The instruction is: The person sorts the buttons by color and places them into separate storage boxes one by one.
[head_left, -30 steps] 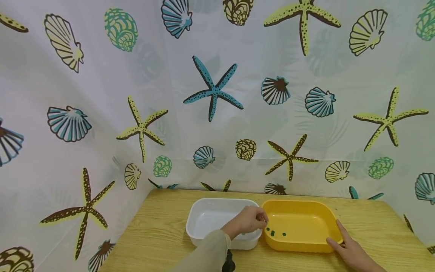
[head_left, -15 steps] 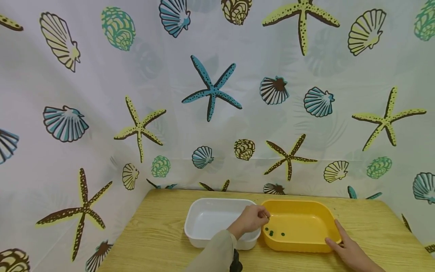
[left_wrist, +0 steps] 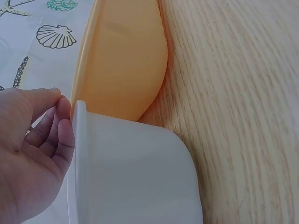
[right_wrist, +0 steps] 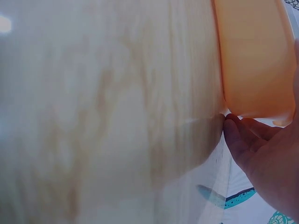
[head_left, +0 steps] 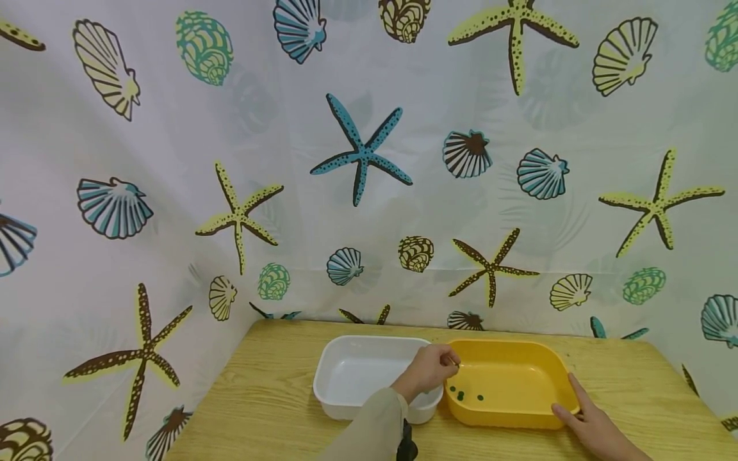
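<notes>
My left hand (head_left: 429, 369) hovers where the white tub (head_left: 340, 410) and the yellow tub (head_left: 507, 419) meet, thumb and forefinger tips together. A tiny dark speck shows at those fingertips in the head view, like the small round dark green pieces (head_left: 460, 396) lying in the yellow tub's left front corner. Over the white rim, the left wrist view shows the same hand (left_wrist: 39, 149), its other fingers curled. At the yellow tub's right front corner, my right hand (head_left: 594, 422) holds the wall, thumb on the front rim and fingers along the side.
Both tubs stand side by side on a wood-grain table (head_left: 259, 384). Behind and at the sides hangs a white curtain (head_left: 369, 237) printed with shells and starfish. Part of the white tub's floor is hidden by the left forearm.
My left hand has shifted slightly right and up, over the yellow tub's left rim. The right hand keeps its hold, and the green pieces in the yellow tub have not moved.
</notes>
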### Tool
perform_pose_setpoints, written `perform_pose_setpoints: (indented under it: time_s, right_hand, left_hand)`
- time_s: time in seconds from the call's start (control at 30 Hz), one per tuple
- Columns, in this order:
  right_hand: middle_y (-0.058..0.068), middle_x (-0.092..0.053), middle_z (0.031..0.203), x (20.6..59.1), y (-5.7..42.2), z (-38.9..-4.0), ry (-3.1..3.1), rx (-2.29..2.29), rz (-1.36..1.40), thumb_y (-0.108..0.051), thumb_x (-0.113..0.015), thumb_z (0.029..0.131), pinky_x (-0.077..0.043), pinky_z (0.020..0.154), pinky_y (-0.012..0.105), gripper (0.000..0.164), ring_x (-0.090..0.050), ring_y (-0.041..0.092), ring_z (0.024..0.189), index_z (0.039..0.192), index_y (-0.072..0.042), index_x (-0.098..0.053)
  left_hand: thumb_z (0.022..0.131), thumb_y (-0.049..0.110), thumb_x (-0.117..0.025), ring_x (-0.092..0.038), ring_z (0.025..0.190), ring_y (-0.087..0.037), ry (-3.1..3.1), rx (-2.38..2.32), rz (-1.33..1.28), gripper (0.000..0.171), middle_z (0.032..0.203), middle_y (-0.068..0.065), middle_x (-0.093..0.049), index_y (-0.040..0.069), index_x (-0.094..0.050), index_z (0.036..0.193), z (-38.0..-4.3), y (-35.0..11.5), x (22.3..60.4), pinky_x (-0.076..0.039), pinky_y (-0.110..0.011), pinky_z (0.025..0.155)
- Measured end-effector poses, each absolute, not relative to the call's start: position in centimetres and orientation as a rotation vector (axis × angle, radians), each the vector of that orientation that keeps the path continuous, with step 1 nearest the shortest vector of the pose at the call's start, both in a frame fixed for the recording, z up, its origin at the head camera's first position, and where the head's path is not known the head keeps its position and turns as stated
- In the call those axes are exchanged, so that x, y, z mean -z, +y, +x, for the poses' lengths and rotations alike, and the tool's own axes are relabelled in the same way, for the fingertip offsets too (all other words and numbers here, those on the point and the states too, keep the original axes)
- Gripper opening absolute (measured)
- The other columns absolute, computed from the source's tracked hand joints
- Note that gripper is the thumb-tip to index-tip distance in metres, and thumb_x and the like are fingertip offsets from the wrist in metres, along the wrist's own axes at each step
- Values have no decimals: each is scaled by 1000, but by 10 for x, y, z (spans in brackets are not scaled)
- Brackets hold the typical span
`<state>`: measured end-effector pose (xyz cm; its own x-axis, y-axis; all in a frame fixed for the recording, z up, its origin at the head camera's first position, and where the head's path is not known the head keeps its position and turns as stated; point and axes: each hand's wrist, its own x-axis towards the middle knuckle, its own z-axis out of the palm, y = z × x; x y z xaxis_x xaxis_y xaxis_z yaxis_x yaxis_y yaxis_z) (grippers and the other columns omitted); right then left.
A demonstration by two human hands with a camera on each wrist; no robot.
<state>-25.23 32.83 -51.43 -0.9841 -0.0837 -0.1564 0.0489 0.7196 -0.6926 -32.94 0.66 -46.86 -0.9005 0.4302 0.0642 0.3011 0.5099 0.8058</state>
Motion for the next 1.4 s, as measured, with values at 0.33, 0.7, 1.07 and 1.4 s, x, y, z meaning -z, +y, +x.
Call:
perform_pose_setpoints:
  time_s: [0.33,0.7,1.07,1.4]
  right_hand:
    - [43,-12,142,513,327,-253,2746,1107,-13,-48,-44,98,-37,93,59,89,-43,52,117,147,7,7]
    - [43,-14,141,515,329,-253,2731,1114,-12,-48,-43,98,-40,90,57,88,-49,49,112,147,6,7]
    - [42,-13,142,514,327,-251,2741,1118,-9,-50,-44,97,-35,94,60,91,-39,53,119,147,5,8]
    - [41,-6,144,513,326,-250,2733,1138,-13,-50,-45,97,-31,97,61,92,-27,55,126,147,5,9]
  left_hand:
    - [89,7,-63,-53,67,-8,2620,-1319,598,6,76,6,-58,5,-67,94,-332,12,467,-46,-24,60]
    - [89,9,-65,-53,65,-9,2625,-1334,570,9,75,5,-58,5,-68,96,-334,15,471,-45,-23,57]
    - [90,11,-64,-53,65,-9,2638,-1334,548,10,75,4,-58,5,-68,97,-334,14,471,-46,-24,58]
    - [90,11,-63,-54,67,-9,2608,-1393,500,14,76,5,-59,4,-69,100,-335,13,472,-46,-24,59]
